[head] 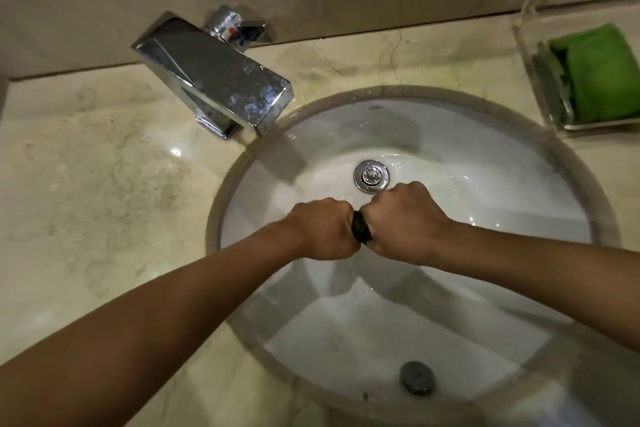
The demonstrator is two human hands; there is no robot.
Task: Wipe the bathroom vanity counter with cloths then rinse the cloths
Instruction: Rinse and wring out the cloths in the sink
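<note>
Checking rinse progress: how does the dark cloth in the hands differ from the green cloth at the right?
The dark cloth is gripped between the left hand and right hand above the sink; the green cloth lies untouched in a clear tray on the counter. The dark cloth is bunched tight and mostly hidden; the green cloth lies folded, in plain view. Both are cloths.

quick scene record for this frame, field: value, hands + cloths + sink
left hand: fist closed on dark cloth
right hand: fist closed on the same cloth
action: wringing the cloth over the sink basin
faucet: chrome, no water stream visible
drain: chrome, below the hands
green cloth: folded in clear tray, counter right of basin
counter: beige marble
</note>
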